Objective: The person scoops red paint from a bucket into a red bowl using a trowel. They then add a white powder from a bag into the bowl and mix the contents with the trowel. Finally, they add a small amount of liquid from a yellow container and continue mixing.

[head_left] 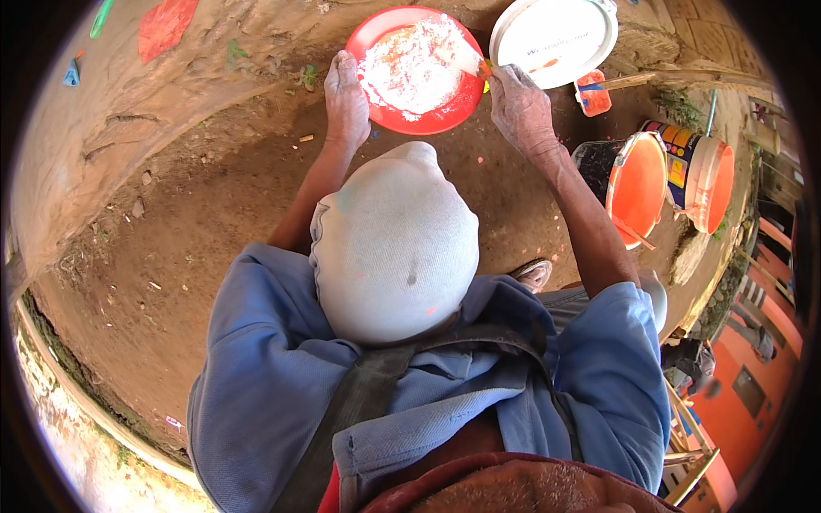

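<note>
One view is supplied: a wide fisheye camera looking steeply down from above. A person's capped head (393,244) and blue-shirted shoulders (274,376) fill the centre and near part of the frame, very close to the lens. Both forearms extend away from the camera toward the far edge, where the left hand (346,98) and right hand (520,107) meet a red bowl (376,107) on the dirt ground (188,222). Straight lines bow toward the dark circular rim. Orange buckets (637,184) sit at the right. No second view exists, so there is no shared area.
</note>
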A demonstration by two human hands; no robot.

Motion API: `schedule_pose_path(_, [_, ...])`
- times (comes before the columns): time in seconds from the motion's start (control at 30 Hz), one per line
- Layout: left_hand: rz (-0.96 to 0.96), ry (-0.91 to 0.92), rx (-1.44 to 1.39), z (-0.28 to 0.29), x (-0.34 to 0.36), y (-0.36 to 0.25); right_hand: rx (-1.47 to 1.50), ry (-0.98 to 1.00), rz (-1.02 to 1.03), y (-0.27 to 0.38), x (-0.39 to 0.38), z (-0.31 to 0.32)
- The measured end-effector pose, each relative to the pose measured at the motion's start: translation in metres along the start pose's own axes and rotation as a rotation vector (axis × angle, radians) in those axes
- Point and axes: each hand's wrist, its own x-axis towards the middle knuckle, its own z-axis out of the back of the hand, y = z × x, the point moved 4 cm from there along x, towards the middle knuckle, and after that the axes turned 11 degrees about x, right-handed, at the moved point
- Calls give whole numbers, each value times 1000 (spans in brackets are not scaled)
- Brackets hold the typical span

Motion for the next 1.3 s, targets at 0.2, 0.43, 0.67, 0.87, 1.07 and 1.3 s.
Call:
schedule_pose_path(0.2, [-33,-62,-33,-3,0,14,17,-10,-167,0,-18,-20])
schedule_pose_path(0.43, [-43,-126,0,-8,-6,26,100,-68,-212,54,-14,-32])
schedule_pose_path(0.67, [-20,-97,-17,-6,1,7,81,50,-186,46,-16,-34])
schedule_pose_path(0.87, [20,-14,-84,-6,-4,-3,28,31,-226,20,24,-23])
schedule_pose_path(1.07, [-12,44,1,2,7,7,-27,96,-114,34,12,-14])
schedule_pose_path(1.3, [-15,53,7,-3,11,0,-393,232,204,48,24,-15])
